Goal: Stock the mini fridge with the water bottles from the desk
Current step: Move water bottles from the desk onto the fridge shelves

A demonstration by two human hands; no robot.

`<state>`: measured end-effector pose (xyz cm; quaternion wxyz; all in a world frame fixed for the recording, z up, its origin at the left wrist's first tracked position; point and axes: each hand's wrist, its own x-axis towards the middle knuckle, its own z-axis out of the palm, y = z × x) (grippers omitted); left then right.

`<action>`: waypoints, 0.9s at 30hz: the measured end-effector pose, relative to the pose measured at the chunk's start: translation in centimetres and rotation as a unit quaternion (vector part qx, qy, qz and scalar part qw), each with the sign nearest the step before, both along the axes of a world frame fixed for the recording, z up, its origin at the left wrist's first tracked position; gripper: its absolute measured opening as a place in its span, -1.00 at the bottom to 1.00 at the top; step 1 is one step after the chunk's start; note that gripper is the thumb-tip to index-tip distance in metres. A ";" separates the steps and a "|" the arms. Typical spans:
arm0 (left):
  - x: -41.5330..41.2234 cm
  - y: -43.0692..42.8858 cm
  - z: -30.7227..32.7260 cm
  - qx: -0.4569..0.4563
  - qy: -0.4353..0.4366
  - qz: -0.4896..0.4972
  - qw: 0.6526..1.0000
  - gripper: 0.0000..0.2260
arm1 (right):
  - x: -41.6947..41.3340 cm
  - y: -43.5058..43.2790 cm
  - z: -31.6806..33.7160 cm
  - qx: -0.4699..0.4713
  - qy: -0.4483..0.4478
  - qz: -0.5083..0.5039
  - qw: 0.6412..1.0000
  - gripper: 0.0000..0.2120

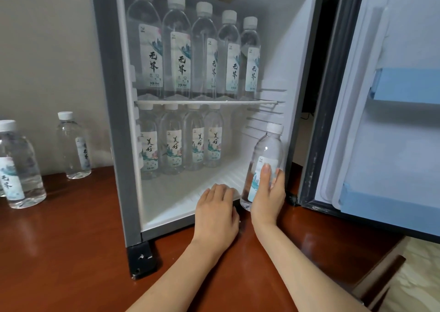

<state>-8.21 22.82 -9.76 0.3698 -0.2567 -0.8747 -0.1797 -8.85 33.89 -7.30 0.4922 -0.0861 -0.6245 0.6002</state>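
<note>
Bottle (pixel 267 149) leaning at fridge (pixel 119 145) edge, right hand (pixel 267 197) gripping it; left hand (pixel 216 209) resting flat, fingers loose, on fridge floor. Risk: base catching lip, toppling into standing row (pixel 173 145).

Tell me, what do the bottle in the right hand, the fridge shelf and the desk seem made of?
Water bottle in the right hand: clear thin plastic, with a see-through wall, white cap and printed label. Fridge shelf: white-coated wire, probably metal, with thin parallel rods. Desk: reddish-brown wood or veneer, lacquered; it mirrors the light.
</note>
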 end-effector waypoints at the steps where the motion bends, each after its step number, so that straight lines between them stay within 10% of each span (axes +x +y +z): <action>1: 0.0 0.0 0.0 -0.002 0.000 0.000 1.000 -0.72 | -0.1 0.1 0.2 0.003 0.009 0.002 1.000 -0.44; 14: 0.5 -0.2 0.2 -0.039 -0.022 0.020 0.999 -0.39 | -0.9 0.1 0.4 0.087 0.037 0.110 0.989 -0.68; 27: 0.6 -0.3 0.2 -0.041 -0.036 0.022 0.998 -0.40 | -0.4 -0.3 -0.6 0.197 -0.035 -0.018 0.980 -0.26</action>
